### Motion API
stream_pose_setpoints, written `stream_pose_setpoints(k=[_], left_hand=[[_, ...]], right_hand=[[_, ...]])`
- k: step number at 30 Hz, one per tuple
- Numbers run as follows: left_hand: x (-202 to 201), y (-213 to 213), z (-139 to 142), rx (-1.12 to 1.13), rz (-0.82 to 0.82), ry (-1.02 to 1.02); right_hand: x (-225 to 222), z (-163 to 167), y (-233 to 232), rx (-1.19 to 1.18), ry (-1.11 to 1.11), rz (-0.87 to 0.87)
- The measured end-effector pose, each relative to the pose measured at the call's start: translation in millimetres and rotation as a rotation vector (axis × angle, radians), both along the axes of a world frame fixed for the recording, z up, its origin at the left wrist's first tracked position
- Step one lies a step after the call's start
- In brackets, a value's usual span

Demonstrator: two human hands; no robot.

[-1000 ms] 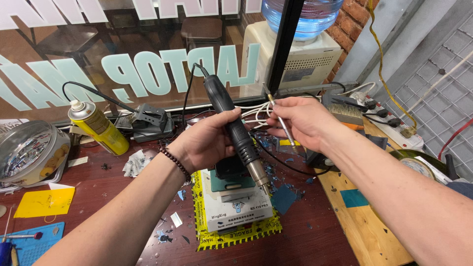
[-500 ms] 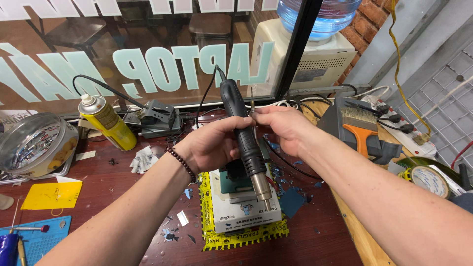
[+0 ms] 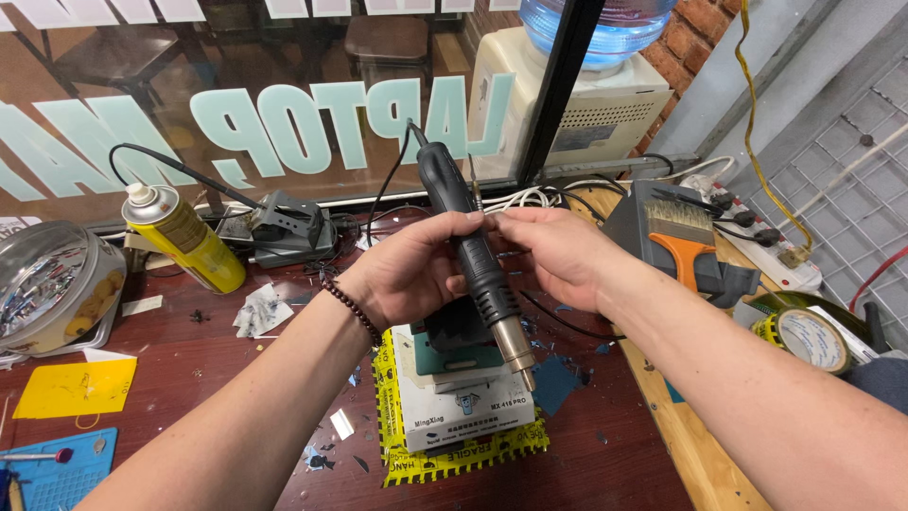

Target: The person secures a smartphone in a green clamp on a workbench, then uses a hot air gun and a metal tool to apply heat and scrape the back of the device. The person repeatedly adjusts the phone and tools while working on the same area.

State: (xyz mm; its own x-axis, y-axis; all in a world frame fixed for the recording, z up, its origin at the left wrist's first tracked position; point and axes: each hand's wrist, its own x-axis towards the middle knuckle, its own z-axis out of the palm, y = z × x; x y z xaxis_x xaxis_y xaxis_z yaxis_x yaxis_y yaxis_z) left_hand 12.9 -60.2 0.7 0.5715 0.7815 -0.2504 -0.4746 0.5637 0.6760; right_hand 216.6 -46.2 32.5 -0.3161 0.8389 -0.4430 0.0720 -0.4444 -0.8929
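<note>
Hands: our left hand (image 3: 416, 270) grips black hot-air tool (image 3: 473, 260), nozzle down over white box (image 3: 463, 412); our right hand (image 3: 553, 255) pinches thin tweezers (image 3: 480, 201) beside tool.

Two hands meet at the centre of the frame, the left hand (image 3: 411, 270) and the right hand (image 3: 553, 251), and between them is one black hot-air handpiece (image 3: 473, 260). One yellow spray can (image 3: 184, 237) stands at the left. One round metal tin (image 3: 52, 284) sits at the far left edge. One orange-handled brush (image 3: 683, 241) lies at the right, with one roll of yellow tape (image 3: 799, 336) below it. One white power strip (image 3: 766, 255) runs along the right side. One water dispenser (image 3: 577, 95) with one blue bottle (image 3: 605, 24) stands at the top. One white box (image 3: 463, 412) lies at lower centre. One beaded bracelet (image 3: 355, 308) circles the left wrist.
</note>
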Motion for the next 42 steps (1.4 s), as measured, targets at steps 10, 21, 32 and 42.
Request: stream_pose_setpoints(k=[10, 21, 32, 42], left_hand=[[-1.0, -4.2, -4.9, 0.015, -0.022, -0.042], [-20.2, -0.4, 24.2, 0.015, 0.205, 0.08], [-53.5, 20.7, 37.2, 0.303, 0.514, 0.201], [-54.4, 7.4, 45.9, 0.393, 0.611, 0.364]], right_hand=[[0.6, -3.1, -2.4, -0.098, 0.124, 0.042], [47.6, 13.8, -14.2, 0.137, -0.191, -0.167], [66.5, -16.5, -36.4, 0.339, -0.46, -0.119], [36.0, -10.7, -43.7, 0.744, -0.857, 0.042]])
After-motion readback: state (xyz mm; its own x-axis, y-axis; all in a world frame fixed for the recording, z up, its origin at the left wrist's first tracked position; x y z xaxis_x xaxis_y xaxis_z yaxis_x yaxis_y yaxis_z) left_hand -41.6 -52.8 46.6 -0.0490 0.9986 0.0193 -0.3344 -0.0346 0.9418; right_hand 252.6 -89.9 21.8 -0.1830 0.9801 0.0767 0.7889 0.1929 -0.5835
